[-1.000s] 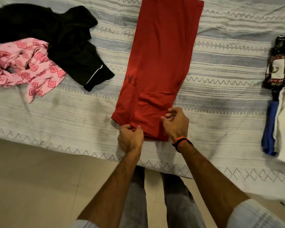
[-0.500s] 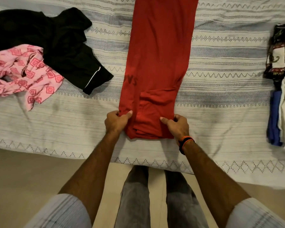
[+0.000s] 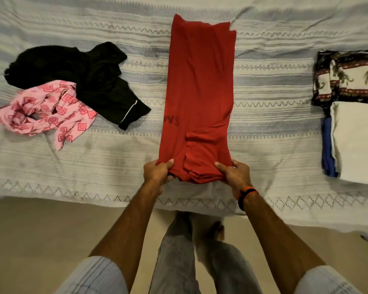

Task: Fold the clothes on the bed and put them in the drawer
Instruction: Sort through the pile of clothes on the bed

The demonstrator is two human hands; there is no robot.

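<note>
Left hand (image 3: 157,174) and right hand (image 3: 235,176) each pinch a near corner of the red garment (image 3: 200,92), a long strip across the bed (image 3: 274,134); bare bedspread flanks both long edges.

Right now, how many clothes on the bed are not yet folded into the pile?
3. The red garment lies in the middle, gripped by the left hand and right hand. The black garment and pink garment lie at left. Others may be hidden.

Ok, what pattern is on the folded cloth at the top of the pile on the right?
Elephants, on the dark-bordered cream folded cloth; head view.
</note>
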